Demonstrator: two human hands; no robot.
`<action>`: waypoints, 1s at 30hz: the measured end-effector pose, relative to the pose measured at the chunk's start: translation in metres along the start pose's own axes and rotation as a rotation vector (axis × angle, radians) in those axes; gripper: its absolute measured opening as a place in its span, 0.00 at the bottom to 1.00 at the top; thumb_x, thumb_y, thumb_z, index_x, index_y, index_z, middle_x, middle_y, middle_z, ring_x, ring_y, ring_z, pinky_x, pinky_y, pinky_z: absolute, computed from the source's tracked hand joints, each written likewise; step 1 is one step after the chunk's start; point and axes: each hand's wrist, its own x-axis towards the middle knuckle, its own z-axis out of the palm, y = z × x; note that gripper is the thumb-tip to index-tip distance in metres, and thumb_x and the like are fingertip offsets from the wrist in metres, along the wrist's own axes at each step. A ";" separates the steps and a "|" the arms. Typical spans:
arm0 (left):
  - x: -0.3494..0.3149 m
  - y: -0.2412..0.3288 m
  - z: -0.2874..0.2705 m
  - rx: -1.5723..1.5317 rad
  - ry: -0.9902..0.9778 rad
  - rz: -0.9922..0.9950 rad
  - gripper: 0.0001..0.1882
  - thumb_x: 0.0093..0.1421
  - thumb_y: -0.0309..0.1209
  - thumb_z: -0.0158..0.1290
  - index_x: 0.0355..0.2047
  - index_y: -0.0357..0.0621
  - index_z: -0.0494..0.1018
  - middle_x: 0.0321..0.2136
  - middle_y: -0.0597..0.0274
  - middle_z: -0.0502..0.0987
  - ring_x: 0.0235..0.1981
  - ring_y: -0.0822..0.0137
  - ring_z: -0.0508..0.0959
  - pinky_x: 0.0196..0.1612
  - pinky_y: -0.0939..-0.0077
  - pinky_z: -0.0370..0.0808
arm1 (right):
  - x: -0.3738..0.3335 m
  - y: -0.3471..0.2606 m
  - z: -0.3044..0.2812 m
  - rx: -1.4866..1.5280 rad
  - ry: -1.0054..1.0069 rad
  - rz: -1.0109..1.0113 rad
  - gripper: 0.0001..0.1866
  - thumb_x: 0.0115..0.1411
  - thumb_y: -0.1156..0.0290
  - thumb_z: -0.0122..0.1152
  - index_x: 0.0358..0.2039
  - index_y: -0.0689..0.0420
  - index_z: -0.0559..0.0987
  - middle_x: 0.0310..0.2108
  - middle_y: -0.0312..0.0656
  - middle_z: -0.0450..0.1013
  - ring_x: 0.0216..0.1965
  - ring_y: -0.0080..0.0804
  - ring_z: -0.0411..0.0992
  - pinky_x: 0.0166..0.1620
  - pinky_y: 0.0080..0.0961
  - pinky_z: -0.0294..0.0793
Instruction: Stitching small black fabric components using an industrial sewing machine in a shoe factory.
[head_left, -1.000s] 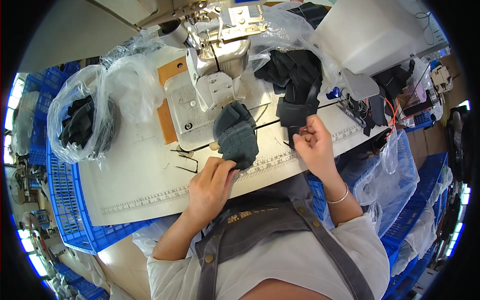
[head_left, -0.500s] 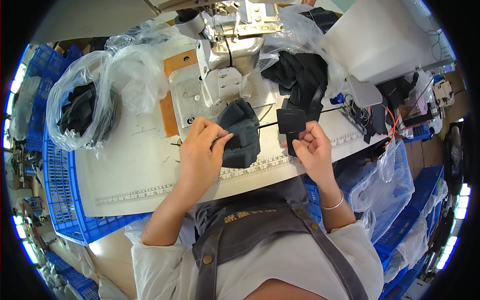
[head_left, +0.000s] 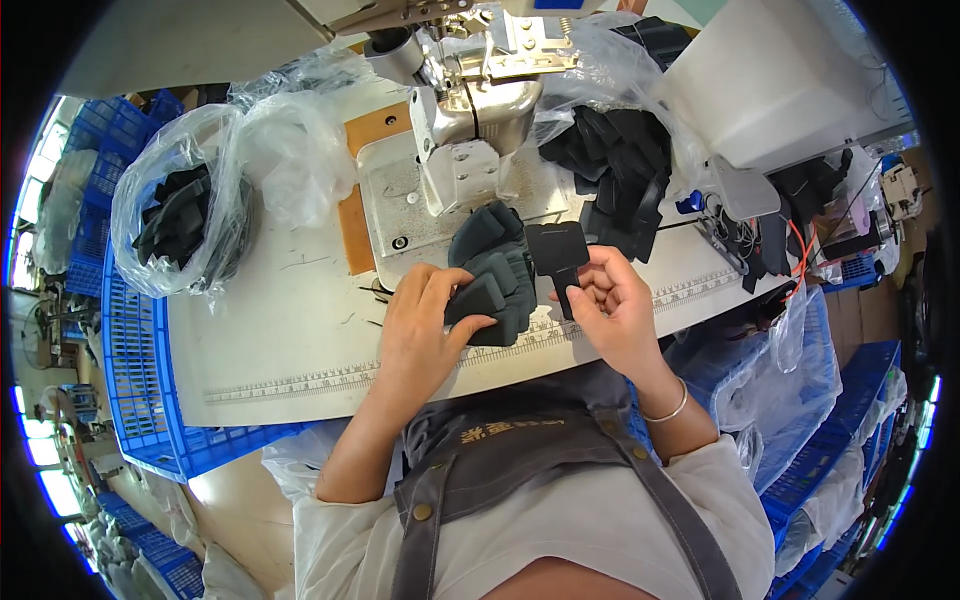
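In front of the sewing machine's metal foot area lies a small stack of dark grey-green fabric pieces on the white table. My left hand is at the stack's left side, thumb and fingers closed on the edge of a dark fabric piece. To the right, my right hand pinches the narrow tail of a flat black T-shaped piece. Its wide end points away from me and sits close beside the stack. The other fingers of the right hand are curled.
A heap of black pieces lies behind my right hand. At the left stands a clear plastic bag with dark pieces inside. A printed ruler strip runs along the table's front. Blue crates flank the table.
The black T-shaped piece has moved left, close to the stack, with my right hand. My left hand has shifted slightly down and right, its thumb and fingers now wider around the stack's edge. The view has shifted slightly.
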 end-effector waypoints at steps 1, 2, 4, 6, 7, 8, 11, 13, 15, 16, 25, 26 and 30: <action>0.000 0.002 -0.002 -0.006 0.016 -0.037 0.18 0.41 0.27 0.61 0.33 0.38 0.69 0.28 0.57 0.68 0.30 0.63 0.70 0.33 0.74 0.67 | 0.001 0.000 0.000 0.016 -0.018 0.006 0.15 0.55 0.84 0.46 0.44 0.65 0.64 0.33 0.41 0.71 0.34 0.18 0.70 0.34 0.11 0.66; -0.002 0.000 -0.002 0.000 0.020 -0.041 0.18 0.41 0.27 0.61 0.33 0.38 0.69 0.28 0.57 0.68 0.30 0.63 0.70 0.33 0.74 0.67 | -0.001 0.000 -0.001 0.020 -0.025 0.003 0.15 0.55 0.84 0.46 0.44 0.65 0.64 0.33 0.41 0.71 0.34 0.18 0.70 0.34 0.11 0.66; -0.006 -0.007 -0.005 -0.052 -0.036 -0.010 0.14 0.43 0.24 0.59 0.31 0.36 0.70 0.27 0.59 0.68 0.29 0.66 0.69 0.33 0.77 0.67 | -0.004 -0.001 0.001 -0.024 -0.003 0.004 0.14 0.55 0.83 0.48 0.43 0.65 0.64 0.31 0.39 0.71 0.33 0.18 0.71 0.32 0.09 0.66; -0.007 -0.002 -0.012 -0.151 0.023 -0.054 0.11 0.45 0.24 0.58 0.28 0.36 0.70 0.29 0.59 0.68 0.31 0.65 0.70 0.34 0.77 0.67 | -0.004 -0.002 0.002 -0.021 -0.016 0.006 0.13 0.55 0.82 0.48 0.43 0.64 0.65 0.29 0.38 0.71 0.31 0.17 0.70 0.29 0.08 0.66; -0.005 0.003 -0.014 -0.274 0.063 -0.085 0.08 0.47 0.24 0.57 0.26 0.37 0.70 0.31 0.59 0.68 0.32 0.65 0.70 0.35 0.76 0.67 | -0.005 -0.003 0.003 -0.034 -0.002 0.021 0.13 0.56 0.81 0.49 0.42 0.64 0.66 0.28 0.37 0.71 0.29 0.15 0.70 0.27 0.08 0.66; -0.002 0.010 -0.018 -0.273 0.064 -0.089 0.08 0.47 0.24 0.57 0.26 0.37 0.70 0.31 0.59 0.68 0.32 0.65 0.70 0.35 0.76 0.67 | -0.006 -0.010 0.008 -0.073 0.040 0.020 0.08 0.55 0.80 0.52 0.37 0.64 0.70 0.25 0.35 0.71 0.24 0.13 0.68 0.23 0.08 0.63; 0.006 0.025 -0.027 -0.436 0.191 0.051 0.05 0.51 0.23 0.54 0.26 0.36 0.69 0.33 0.59 0.70 0.32 0.68 0.70 0.37 0.79 0.67 | -0.001 -0.022 0.025 -0.200 -0.016 -0.125 0.04 0.53 0.77 0.57 0.29 0.63 0.74 0.19 0.33 0.69 0.16 0.10 0.60 0.19 0.10 0.57; 0.007 0.026 -0.029 -0.674 0.048 -0.090 0.04 0.53 0.23 0.52 0.26 0.36 0.69 0.35 0.59 0.70 0.33 0.73 0.70 0.39 0.80 0.66 | -0.001 -0.038 0.031 -0.152 -0.001 -0.128 0.03 0.51 0.77 0.59 0.25 0.63 0.75 0.17 0.33 0.69 0.15 0.11 0.61 0.18 0.11 0.58; 0.009 0.028 -0.031 -0.876 0.026 -0.155 0.03 0.54 0.23 0.52 0.26 0.36 0.69 0.34 0.61 0.70 0.33 0.77 0.69 0.38 0.82 0.66 | 0.000 -0.049 0.032 -0.149 -0.130 -0.136 0.04 0.51 0.81 0.58 0.29 0.65 0.74 0.22 0.35 0.70 0.20 0.13 0.65 0.22 0.09 0.63; 0.008 0.031 -0.033 -1.013 -0.010 -0.192 0.03 0.54 0.22 0.52 0.26 0.36 0.69 0.33 0.63 0.70 0.33 0.78 0.68 0.37 0.84 0.66 | 0.000 -0.051 0.032 -0.131 -0.148 -0.166 0.06 0.50 0.81 0.58 0.31 0.66 0.74 0.23 0.37 0.71 0.21 0.13 0.66 0.23 0.09 0.64; 0.007 0.029 -0.029 -1.226 -0.050 -0.260 0.05 0.53 0.20 0.53 0.23 0.37 0.67 0.28 0.66 0.69 0.29 0.80 0.67 0.32 0.88 0.65 | -0.003 -0.052 0.035 -0.039 -0.147 -0.148 0.09 0.50 0.82 0.58 0.33 0.67 0.73 0.26 0.39 0.72 0.21 0.13 0.67 0.23 0.08 0.65; 0.006 0.029 -0.029 -1.241 -0.054 -0.263 0.05 0.52 0.20 0.53 0.23 0.37 0.67 0.28 0.66 0.69 0.29 0.80 0.68 0.32 0.88 0.65 | -0.003 -0.051 0.035 -0.023 -0.146 -0.160 0.08 0.50 0.81 0.58 0.33 0.66 0.74 0.25 0.39 0.72 0.21 0.13 0.67 0.22 0.08 0.65; 0.006 0.030 -0.030 -1.230 -0.045 -0.256 0.05 0.52 0.20 0.53 0.22 0.37 0.68 0.28 0.65 0.69 0.28 0.79 0.68 0.32 0.87 0.65 | -0.003 -0.049 0.039 -0.022 -0.090 -0.188 0.07 0.48 0.76 0.61 0.30 0.61 0.75 0.20 0.34 0.72 0.15 0.11 0.64 0.18 0.10 0.61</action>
